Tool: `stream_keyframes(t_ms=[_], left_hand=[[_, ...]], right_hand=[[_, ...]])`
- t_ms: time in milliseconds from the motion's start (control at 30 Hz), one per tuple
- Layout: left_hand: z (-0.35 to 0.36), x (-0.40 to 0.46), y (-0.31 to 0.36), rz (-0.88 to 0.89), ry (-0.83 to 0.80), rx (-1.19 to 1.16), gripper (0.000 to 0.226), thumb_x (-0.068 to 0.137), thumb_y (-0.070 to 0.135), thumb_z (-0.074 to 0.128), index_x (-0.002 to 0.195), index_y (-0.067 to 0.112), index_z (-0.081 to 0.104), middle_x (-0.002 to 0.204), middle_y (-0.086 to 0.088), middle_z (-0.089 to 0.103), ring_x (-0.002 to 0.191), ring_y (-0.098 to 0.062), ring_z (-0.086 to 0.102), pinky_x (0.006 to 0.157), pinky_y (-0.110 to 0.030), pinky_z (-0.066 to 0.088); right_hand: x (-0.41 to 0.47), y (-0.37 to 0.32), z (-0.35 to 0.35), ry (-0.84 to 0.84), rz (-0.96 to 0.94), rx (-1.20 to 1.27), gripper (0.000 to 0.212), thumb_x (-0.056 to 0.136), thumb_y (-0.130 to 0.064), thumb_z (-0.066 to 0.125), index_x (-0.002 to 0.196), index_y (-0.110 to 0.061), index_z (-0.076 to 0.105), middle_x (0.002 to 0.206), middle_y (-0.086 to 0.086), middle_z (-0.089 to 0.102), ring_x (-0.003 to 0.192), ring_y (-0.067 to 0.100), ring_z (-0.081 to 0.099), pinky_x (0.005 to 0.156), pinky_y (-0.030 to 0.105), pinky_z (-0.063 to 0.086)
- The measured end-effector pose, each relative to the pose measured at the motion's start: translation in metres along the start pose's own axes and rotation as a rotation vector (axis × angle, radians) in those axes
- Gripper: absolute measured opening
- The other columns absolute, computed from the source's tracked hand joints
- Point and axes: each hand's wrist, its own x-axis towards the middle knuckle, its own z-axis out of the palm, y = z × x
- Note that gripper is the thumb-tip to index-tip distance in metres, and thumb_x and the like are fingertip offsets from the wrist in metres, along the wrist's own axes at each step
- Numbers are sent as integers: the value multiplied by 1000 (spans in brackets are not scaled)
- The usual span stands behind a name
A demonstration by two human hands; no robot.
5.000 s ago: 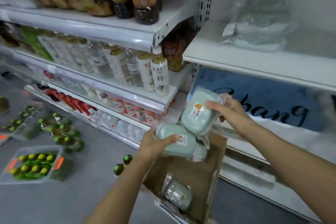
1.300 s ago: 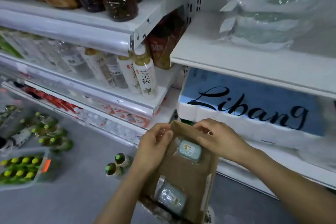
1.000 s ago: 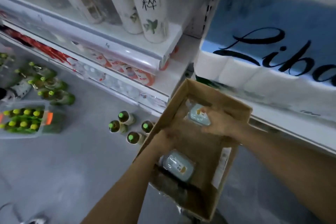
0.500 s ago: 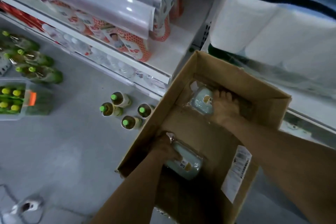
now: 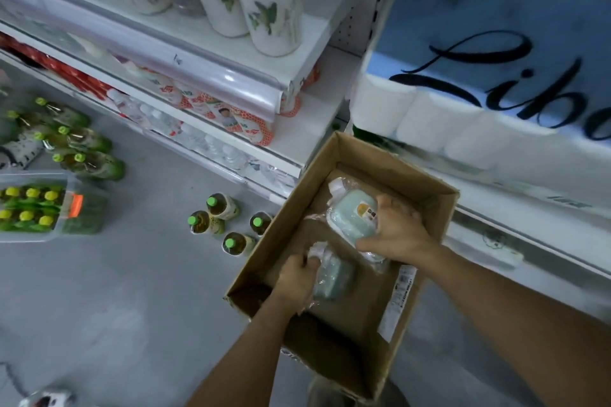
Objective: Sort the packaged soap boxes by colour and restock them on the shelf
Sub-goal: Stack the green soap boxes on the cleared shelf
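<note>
Down inside the open cardboard box (image 5: 426, 190), both hands are at work; the right hand (image 5: 398, 231) curls round a pale green wrapped soap pack (image 5: 352, 216) near the far wall, thumb along its near edge; the left hand (image 5: 297, 277) pinches the plastic wrap of a second soap pack (image 5: 332, 276) close to the left wall; bare cardboard lies between the packs and the near wall; the box's far rim sits just below the white shelf (image 5: 515, 215); loose green-capped bottles (image 5: 228, 225) stand on the grey floor (image 5: 115, 301) just left of the box.
</note>
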Motion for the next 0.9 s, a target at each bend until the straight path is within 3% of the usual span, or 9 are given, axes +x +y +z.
stream_keyframes(t_ms=[200,300,400,433,500,567,667,800,900], left_hand=[[-37,-78,63,298,184,-136,14,103,24,41,98,18,52,95,-4,59,86,-13,57,65,-22,40],[-57,-117,100,412,211,-138,14,101,21,42,91,13,48,90,-6,55,85,-19,53,70,-27,42],[-76,-156,133,505,230,-222,15,96,31,47,96,19,56,96,-8,64,94,-25,63,86,-44,52],[-82,-171,144,543,227,-258,15,97,32,47,99,22,58,100,-6,66,96,-22,64,85,-43,52],[-93,-199,161,621,236,-236,17,102,30,43,105,21,57,100,2,63,93,-10,60,74,-28,48],[-104,-228,181,686,242,-231,18,102,30,44,105,18,57,98,2,62,91,-10,60,70,-28,45],[-113,-265,211,792,206,-302,18,100,32,48,100,17,58,102,-9,66,97,-27,64,79,-43,54],[-115,-302,248,888,92,-378,17,102,27,46,101,15,58,95,-3,72,80,-18,69,66,-27,51],[-110,-317,275,901,36,-403,18,101,30,48,100,16,60,92,-5,71,84,-27,64,78,-42,48]], right_hand=[[-84,-19,-62,77,-139,297,81,62,-40,80,128,-30,34,111,-11,50,104,10,53,90,34,50],[-126,-35,-99,133,-214,376,83,63,-36,80,131,-34,33,114,-15,51,105,6,54,92,27,48],[-168,-52,-137,227,-287,397,87,67,-35,78,138,-31,28,121,-7,50,105,6,54,91,26,49],[-182,-57,-149,259,-311,396,86,69,-34,78,137,-31,26,120,-8,50,103,6,55,88,25,50],[-211,-67,-171,316,-347,380,81,69,-36,78,130,-36,26,114,-11,51,95,5,60,79,23,53],[-237,-75,-194,373,-377,353,74,66,-40,77,122,-39,28,109,-12,53,88,6,62,73,26,55],[-272,-83,-228,454,-446,366,71,67,-38,77,125,-41,34,114,-13,54,92,4,62,76,26,56],[-308,-84,-275,596,-529,346,74,76,-29,78,137,-39,38,129,-20,45,113,-9,47,87,8,41],[-329,-80,-306,647,-553,320,72,77,-29,79,138,-35,41,129,-22,46,113,-14,45,86,2,37]])
